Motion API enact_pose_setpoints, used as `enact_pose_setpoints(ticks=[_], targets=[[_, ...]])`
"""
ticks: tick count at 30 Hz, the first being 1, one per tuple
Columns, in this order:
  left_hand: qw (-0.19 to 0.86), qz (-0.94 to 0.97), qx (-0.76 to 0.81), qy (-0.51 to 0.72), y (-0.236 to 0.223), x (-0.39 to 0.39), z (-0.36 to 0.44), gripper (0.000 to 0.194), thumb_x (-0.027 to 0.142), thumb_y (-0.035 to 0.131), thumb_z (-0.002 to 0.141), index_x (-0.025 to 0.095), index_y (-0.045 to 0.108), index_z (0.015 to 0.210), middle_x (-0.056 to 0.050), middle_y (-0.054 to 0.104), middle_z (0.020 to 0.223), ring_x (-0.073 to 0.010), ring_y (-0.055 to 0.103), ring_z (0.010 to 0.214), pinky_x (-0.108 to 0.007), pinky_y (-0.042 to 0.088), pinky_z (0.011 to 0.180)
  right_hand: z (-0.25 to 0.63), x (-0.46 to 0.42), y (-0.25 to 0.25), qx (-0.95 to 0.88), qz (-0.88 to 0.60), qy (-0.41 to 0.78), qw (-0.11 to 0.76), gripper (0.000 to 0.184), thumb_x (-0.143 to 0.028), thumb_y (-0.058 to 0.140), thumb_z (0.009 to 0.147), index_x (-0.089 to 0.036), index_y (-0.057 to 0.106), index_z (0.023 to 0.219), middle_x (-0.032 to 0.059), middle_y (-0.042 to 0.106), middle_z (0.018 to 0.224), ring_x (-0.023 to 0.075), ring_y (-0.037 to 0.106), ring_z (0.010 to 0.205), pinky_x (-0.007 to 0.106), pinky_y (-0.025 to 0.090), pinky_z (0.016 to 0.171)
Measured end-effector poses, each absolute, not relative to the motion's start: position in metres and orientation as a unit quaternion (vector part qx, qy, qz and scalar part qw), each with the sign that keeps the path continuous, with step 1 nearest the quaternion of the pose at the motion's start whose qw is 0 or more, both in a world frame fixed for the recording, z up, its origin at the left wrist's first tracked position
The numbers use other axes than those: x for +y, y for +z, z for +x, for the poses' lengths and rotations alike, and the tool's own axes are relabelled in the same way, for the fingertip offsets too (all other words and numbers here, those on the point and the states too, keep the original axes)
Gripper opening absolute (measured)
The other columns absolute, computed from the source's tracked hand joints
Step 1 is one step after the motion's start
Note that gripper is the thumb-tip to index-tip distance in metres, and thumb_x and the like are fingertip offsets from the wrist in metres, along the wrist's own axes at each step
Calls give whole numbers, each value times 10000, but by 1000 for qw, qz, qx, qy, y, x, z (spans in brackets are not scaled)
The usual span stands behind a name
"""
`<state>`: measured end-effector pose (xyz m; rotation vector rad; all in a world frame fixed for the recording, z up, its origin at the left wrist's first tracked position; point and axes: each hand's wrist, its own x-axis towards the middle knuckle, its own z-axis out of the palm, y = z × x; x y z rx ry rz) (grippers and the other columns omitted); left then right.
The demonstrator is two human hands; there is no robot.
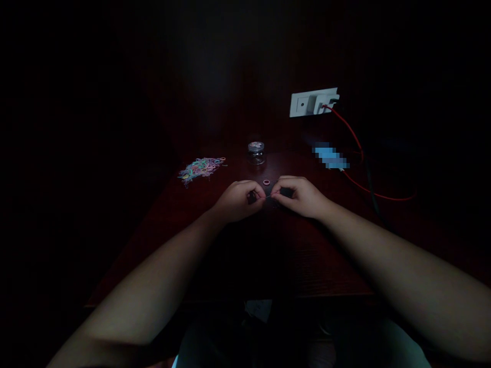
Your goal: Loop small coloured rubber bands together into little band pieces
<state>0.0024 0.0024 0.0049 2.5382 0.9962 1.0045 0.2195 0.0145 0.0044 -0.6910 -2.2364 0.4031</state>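
My left hand (245, 199) and my right hand (297, 195) meet almost fingertip to fingertip above the dark red table. Each is closed in a pinch on one end of a thin, pale elastic band (268, 197), drawn across the small gap between them. Most of the band is hidden by the fingers. Just beyond the fingertips lies a small pink ring-shaped hair tie (266, 182). To the far left, a loose pile of thin multicoloured hair ties (202, 169) is spread on the table. A small clear round jar (256, 153) with a lid stands upright behind the hands.
A white wall socket (303, 104) with a plugged-in charger (321, 104) is at the back right. Its red cable (347, 125) runs down to a blurred blue object (330, 156) on the table. The table's front edge (299, 296) crosses below the forearms. Surroundings are very dark.
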Motion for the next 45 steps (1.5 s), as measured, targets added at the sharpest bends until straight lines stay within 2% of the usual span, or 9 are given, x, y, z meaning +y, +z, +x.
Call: enact_pose_setpoints(ticks=[20,34,41,45], targets=[[135,864,363,321,5,2,2,35,173,615,763,167,632,793,-17,640,783,-105,559,639,-227,450,588,220,11,7,-876,-264,162,370,65,-154,577,795,-175,575,733,6,533,730,134,497,691,258,380,640],[123,863,365,328,8,2,-1,30,165,607,764,171,624,788,-11,635,765,-107,546,630,-231,441,577,222,14,7,-873,-278,163,366,84,-170,549,814,-177,542,731,12,539,732,142,502,709,259,373,643],[123,866,358,326,6,3,-1,25,171,610,773,170,624,793,-10,632,767,-104,547,633,-230,436,580,221,11,5,-860,-309,204,349,72,-197,549,820,-172,535,754,-13,539,699,99,434,582,231,320,546],[127,870,350,323,6,2,0,27,189,613,791,171,628,805,-12,638,778,-105,560,646,-232,444,599,219,9,6,-863,-302,214,343,81,-192,537,827,-171,536,750,-5,548,714,112,462,629,238,334,573]])
